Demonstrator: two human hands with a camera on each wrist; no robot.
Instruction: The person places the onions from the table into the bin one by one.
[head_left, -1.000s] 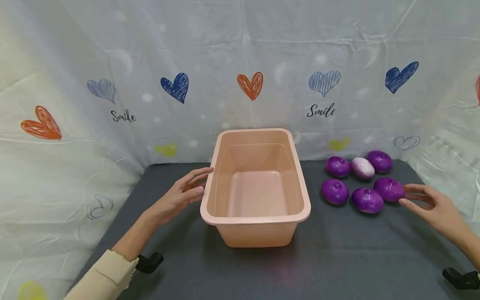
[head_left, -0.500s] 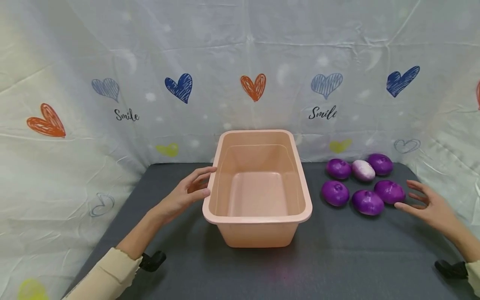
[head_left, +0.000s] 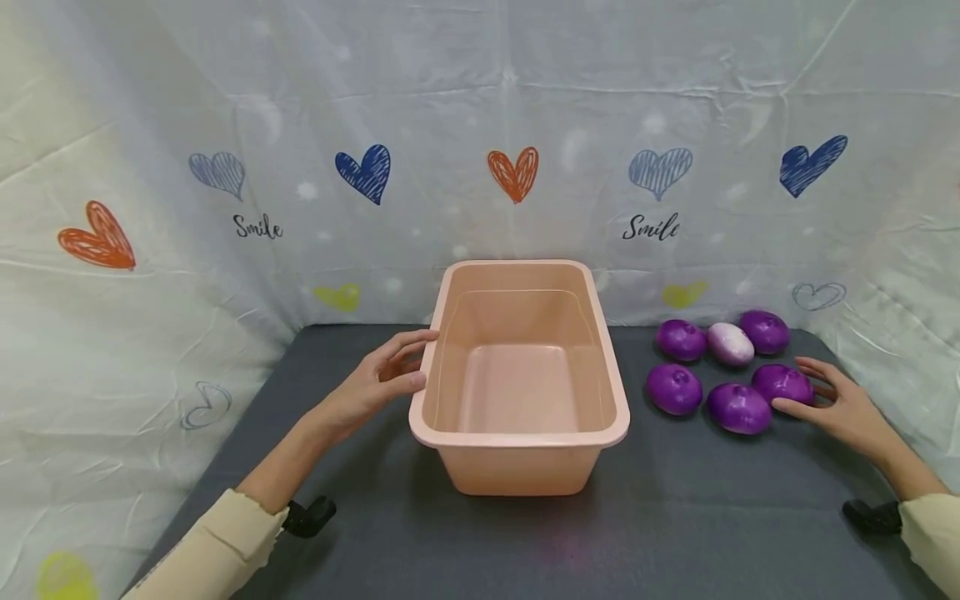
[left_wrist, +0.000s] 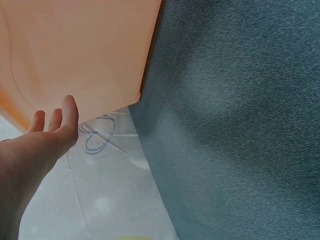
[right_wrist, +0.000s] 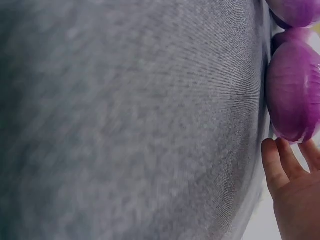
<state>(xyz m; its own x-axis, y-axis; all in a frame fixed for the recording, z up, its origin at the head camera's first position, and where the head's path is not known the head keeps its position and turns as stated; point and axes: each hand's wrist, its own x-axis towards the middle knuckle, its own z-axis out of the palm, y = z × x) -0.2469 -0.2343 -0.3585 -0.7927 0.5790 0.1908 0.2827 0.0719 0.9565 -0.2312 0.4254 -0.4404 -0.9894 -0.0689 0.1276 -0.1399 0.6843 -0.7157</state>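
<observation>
A peach plastic tub [head_left: 517, 437] stands mid-table with nothing inside. My left hand [head_left: 371, 387] is at its left rim, fingers extended, the fingertips at the edge. In the left wrist view, the left hand [left_wrist: 45, 137] shows fingers fairly straight against the tub's side [left_wrist: 85, 55]. To the right lie several shiny purple onions [head_left: 739, 408] and a paler, whitish-purple one [head_left: 730, 344]. My right hand [head_left: 843, 408] reaches around the rightmost front onion [head_left: 782, 382], thumb at the near side, fingers behind. In the right wrist view, its fingers [right_wrist: 272, 160] are by an onion [right_wrist: 295, 92], spread rather than curled.
A dark grey cloth [head_left: 517, 550] covers the table. Behind and at both sides hangs a white curtain [head_left: 442, 75] with printed hearts, close behind the tub and onions. Black wrist straps [head_left: 309, 517] are worn near both cuffs.
My right hand drew slightly away from the rightmost front onion, fingers spreading, then moved left around it. My left hand has stayed at the tub's rim. The head view has shifted slightly.
</observation>
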